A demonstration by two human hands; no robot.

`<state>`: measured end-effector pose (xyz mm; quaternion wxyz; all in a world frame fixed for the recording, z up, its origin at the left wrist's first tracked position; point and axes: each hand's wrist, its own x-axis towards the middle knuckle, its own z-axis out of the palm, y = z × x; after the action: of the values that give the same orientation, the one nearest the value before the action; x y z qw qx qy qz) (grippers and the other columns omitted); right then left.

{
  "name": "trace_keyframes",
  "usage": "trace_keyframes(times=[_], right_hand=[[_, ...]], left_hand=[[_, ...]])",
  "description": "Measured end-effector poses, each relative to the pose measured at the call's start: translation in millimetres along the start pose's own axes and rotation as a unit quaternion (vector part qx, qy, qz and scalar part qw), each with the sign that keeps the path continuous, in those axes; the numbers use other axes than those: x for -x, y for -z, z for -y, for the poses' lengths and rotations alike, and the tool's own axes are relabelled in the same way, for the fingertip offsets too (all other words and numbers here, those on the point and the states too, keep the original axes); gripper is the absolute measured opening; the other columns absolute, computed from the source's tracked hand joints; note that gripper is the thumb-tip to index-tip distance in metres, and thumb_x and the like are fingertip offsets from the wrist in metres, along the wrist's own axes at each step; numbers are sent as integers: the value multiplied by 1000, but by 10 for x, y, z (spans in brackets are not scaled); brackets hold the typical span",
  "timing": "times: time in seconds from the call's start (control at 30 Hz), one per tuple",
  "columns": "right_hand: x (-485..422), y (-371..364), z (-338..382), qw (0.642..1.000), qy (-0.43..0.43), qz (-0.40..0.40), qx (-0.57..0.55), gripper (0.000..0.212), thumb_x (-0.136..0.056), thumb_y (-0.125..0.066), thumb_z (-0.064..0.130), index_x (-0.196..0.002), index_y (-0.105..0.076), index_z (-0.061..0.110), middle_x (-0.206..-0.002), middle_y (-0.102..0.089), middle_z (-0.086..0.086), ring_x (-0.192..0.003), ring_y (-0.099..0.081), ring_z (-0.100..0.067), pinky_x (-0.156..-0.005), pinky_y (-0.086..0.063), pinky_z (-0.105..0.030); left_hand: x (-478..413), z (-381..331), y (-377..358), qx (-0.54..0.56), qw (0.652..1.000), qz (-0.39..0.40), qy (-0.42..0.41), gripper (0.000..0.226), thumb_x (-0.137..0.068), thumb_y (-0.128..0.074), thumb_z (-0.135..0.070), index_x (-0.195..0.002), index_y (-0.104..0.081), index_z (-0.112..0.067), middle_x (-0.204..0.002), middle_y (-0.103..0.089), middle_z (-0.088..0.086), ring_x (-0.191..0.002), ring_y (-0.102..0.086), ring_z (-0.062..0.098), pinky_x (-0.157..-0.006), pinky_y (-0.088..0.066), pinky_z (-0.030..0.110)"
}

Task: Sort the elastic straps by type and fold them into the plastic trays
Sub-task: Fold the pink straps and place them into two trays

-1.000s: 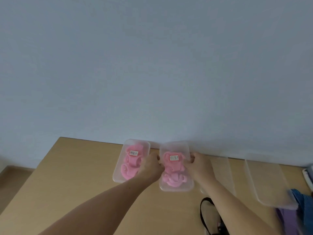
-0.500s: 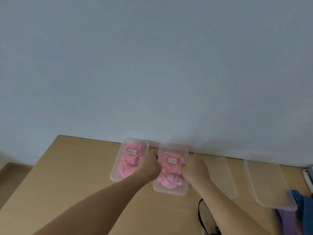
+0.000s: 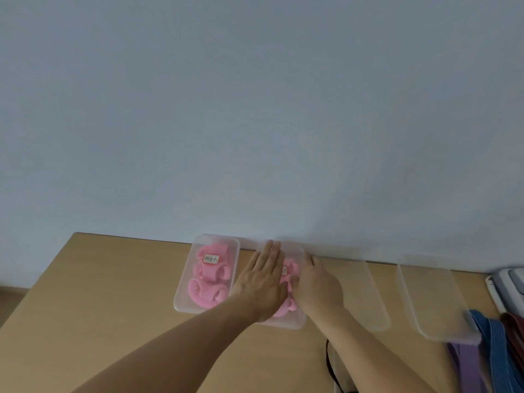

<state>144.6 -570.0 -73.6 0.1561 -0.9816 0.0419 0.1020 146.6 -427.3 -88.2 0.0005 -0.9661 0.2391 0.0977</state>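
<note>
Two clear plastic trays of folded pink elastic straps stand side by side at the table's far edge. The left tray is labelled and uncovered by my hands; its pink straps lie rolled inside. My left hand lies flat, fingers straight, on top of the right tray. My right hand rests on that tray's right side, fingers pointing at the wall; their curl is unclear. More pink straps show between my hands.
Two clear lids or empty trays lie to the right, one beside my right hand and another further out. Blue, purple and dark red straps pile at the lower right. A black strap lies near the front.
Both hands gripped the right tray's sides a second ago and slid it left beside the other tray. Now my left hand lies flat on top of it.
</note>
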Motion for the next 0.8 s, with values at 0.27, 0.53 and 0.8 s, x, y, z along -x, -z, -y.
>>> trace_keyframes(times=[0.27,0.53,0.8], right_hand=[[73,-39,-41,994,68,30,82,58,-106,-24,39,-157,-6,17,-165,11,4,-127,-52,-17,-84,-52,-30],[-29,-14,-81,987,106,41,112,60,-105,-29,38,-156,-8,15,-165,10,-1,-139,-39,-23,-91,-48,-33],[304,-141,-154,980,117,-89,133,89,-61,-89,29,-138,-51,7,-149,-38,-14,-46,-62,-16,-33,-23,-22]], left_hand=[[-21,46,-147,39,999,10,35,76,-89,7,-55,-151,17,-12,-156,31,12,-143,33,26,-122,9,43],[-51,50,-79,58,998,-12,35,75,-97,-15,-56,-156,2,-13,-160,22,14,-147,26,25,-122,10,38],[-29,62,-170,51,996,-30,63,83,-86,9,-55,-154,12,-9,-158,30,8,-144,32,22,-116,24,35]])
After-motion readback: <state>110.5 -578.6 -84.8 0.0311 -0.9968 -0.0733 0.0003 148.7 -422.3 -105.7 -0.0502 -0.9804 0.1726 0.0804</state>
